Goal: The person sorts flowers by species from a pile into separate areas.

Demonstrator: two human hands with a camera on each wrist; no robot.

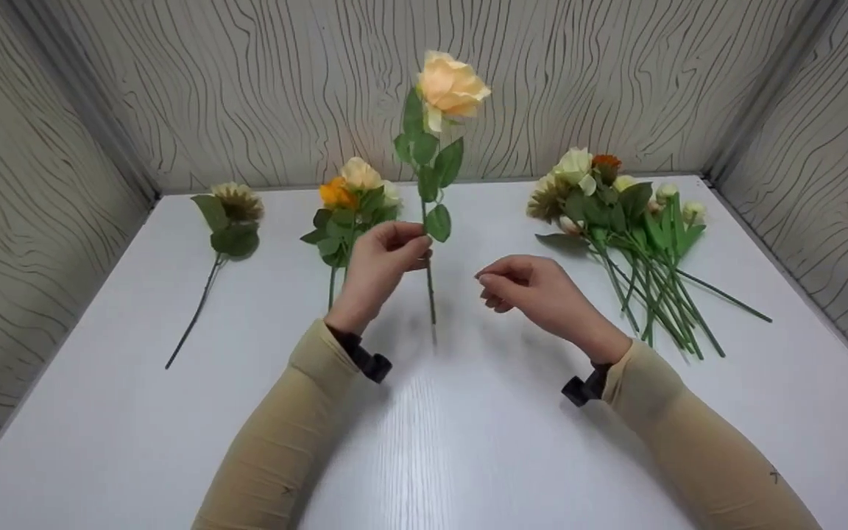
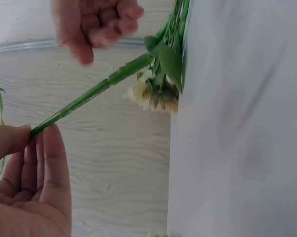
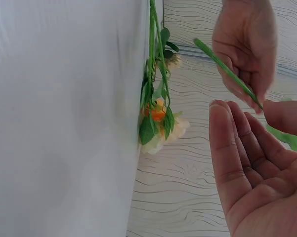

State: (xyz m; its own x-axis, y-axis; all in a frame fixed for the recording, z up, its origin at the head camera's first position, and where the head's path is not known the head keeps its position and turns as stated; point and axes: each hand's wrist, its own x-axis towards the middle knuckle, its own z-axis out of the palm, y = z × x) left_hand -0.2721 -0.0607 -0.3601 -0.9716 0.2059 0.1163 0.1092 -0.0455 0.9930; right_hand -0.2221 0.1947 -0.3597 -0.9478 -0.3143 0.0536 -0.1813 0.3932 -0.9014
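Note:
Upright above the table stands a peach rose with green leaves along its stem. My left hand pinches that stem between thumb and fingers, and the stem's lower end hangs below the hand. In the left wrist view the green stem runs out from the thumb and fingertips of my left hand. To the right, my right hand hovers with its fingers loosely bent, apart from the stem and holding nothing. The right wrist view shows my right palm facing the stem.
Behind the left hand lies a small group of flowers, orange and peach. A single pale flower lies at the far left. On the right rests a larger pile of mixed flowers, stems toward me. Patterned panels enclose the white table.

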